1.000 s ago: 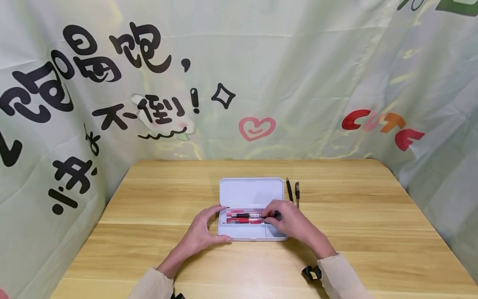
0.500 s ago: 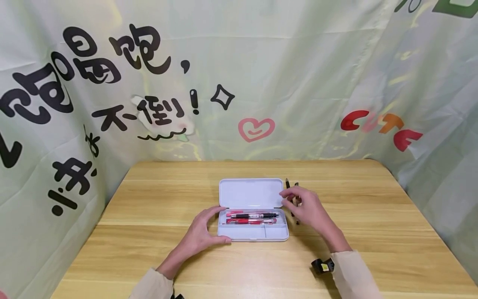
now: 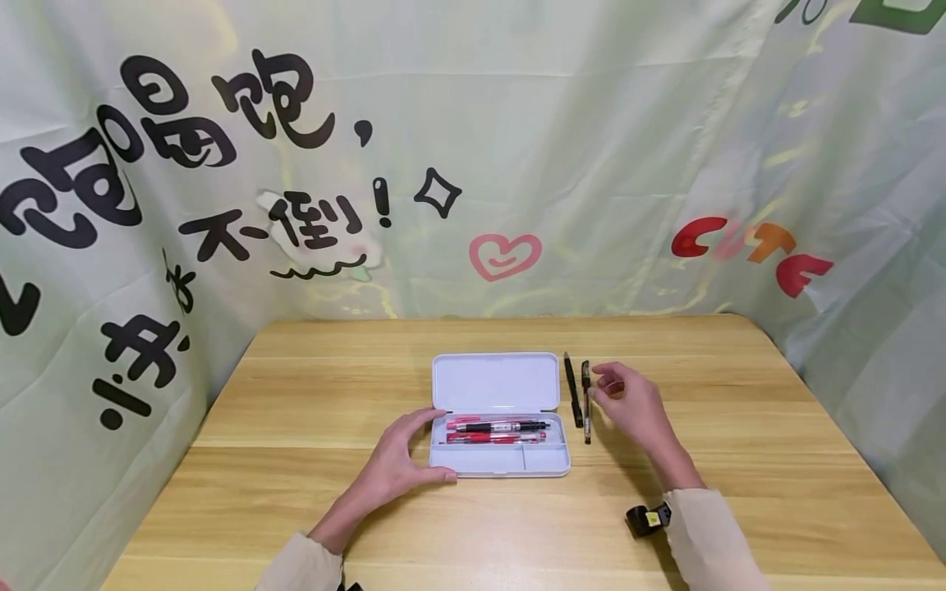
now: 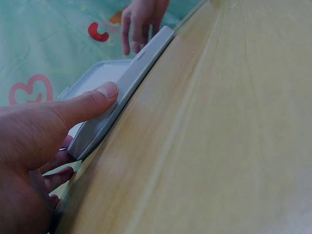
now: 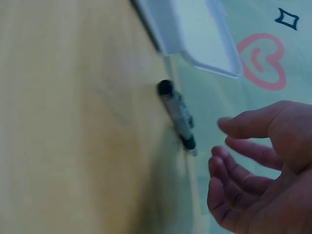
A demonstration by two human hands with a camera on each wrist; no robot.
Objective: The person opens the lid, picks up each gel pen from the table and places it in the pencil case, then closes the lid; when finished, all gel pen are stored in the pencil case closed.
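Note:
A pale lavender pencil case [image 3: 495,382] lies with its lid laid back on the table. My left hand [image 3: 399,455] grips its left end, thumb on the front wall and fingers at the back; the left wrist view shows the thumb [image 4: 95,102] against the case wall. Inside the long compartment lie a pen with a black grip [image 3: 476,427] and several red or pink pens [image 3: 484,438]. To the right of the case, a black pen [image 3: 572,390] and a clear-barrelled pen [image 3: 587,414] lie side by side. Just right of them my right hand [image 3: 639,406] hovers with loosely bent fingers, holding nothing.
The wooden table [image 3: 332,353] reaches back to a printed pale green curtain [image 3: 591,148]. The case's front compartments [image 3: 476,460] are divided by a thin wall. A small black camera [image 3: 646,520] hangs at the right sleeve.
My right hand has let go of the black-grip pen inside the case and moved right, past the two loose pens. My left hand has stayed on the case.

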